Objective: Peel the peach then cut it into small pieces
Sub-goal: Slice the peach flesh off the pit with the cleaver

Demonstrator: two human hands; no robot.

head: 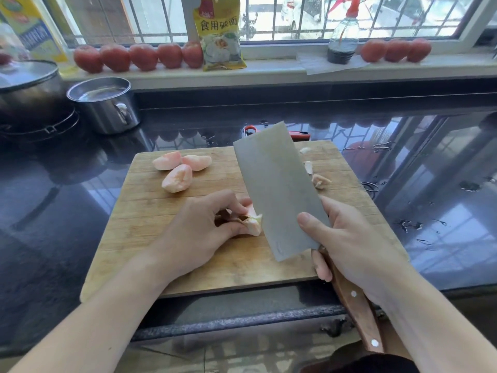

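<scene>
Head view: left hand [199, 232] pinches one peach piece [252, 222], right hand [349, 238] grips cleaver [277, 189]; three pieces [178, 169] apart.

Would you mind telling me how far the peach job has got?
Peeling looks done: three peeled wedges lie on the cutting board. In hand: the left hand pins a peach piece while the right hand holds the cleaver beside it. The wedges remain uncut.

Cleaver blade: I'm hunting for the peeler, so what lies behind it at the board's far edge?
Behind the cleaver, a red-handled tool shows on either side; its middle is covered, so I cannot confirm it is a peeler.
</scene>
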